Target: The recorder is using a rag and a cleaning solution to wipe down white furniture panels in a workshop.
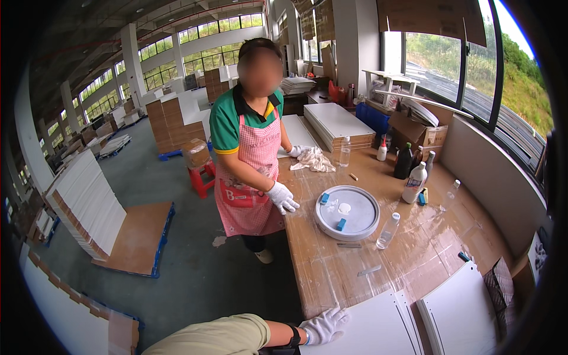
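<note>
My left hand (326, 325), in a white knit glove, lies on the corner of a stack of white panels (376, 325) at the near edge of the table. Its fingers appear flat against the surface, holding nothing. A dark band circles that wrist. My right hand is out of the picture. Beyond my hand, a round grey lid (349, 222) carries a white blob of paste and two blue blocks (341, 224). Near it are a clear bottle (388, 231) and a flat metal scraper (369, 270).
Across the table corner stands a co-worker in a pink apron (251, 160), with gloved hands near a rag (312, 160). Several bottles, including a white one (415, 183), stand toward the window. A second panel stack (458, 313) lies at right. Loaded pallets (136, 236) occupy the floor leftward.
</note>
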The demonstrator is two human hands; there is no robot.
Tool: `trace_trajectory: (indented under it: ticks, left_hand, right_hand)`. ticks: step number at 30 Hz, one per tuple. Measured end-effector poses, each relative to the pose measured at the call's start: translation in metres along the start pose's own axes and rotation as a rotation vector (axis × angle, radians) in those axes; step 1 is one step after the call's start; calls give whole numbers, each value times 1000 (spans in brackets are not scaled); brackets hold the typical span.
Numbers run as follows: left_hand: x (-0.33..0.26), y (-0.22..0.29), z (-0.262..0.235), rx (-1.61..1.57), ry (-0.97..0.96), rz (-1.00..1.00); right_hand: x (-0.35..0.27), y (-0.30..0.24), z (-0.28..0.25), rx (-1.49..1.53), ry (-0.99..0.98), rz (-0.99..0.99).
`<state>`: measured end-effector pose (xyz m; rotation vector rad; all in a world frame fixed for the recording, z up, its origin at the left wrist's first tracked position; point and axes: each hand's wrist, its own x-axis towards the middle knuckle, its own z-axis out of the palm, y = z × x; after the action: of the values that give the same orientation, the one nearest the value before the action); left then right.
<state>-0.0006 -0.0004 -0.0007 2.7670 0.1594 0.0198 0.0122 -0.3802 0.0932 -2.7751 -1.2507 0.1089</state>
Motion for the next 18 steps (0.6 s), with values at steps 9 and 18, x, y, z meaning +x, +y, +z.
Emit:
trace_trajectory:
  ticks: [9, 18]
  left_hand:
    - [1, -1, 4, 6, 20, 4]
    - [0, 0, 1, 12, 9, -7]
  right_hand:
    - [-3, 3, 6, 2, -20, 9]
    - [-3, -1, 0, -9, -26, 11]
